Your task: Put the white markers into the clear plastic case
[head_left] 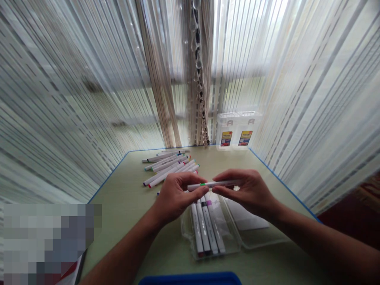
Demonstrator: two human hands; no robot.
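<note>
A white marker pen (pixel 210 184) with a green band lies level between my two hands, above an open clear plastic case. My left hand (pixel 178 192) pinches its left end between thumb and fingers. The fingers of my right hand (pixel 247 190) close round its right part. Below, several white markers (pixel 208 229) lie side by side in the clear case (pixel 234 239), one with a purple band and one with a black band. The case's lid (pixel 261 237) lies opened out to the right, with a white sheet (pixel 247 213) in it, partly under my right forearm.
A loose pile of white markers (pixel 166 168) with coloured ends lies at the back left of the table (pixel 118 209). Two clear cases (pixel 237 126) with yellow labels stand at the back right. A blue edge (pixel 190 279) shows at the front. String curtains (pixel 97 79) hang around the table.
</note>
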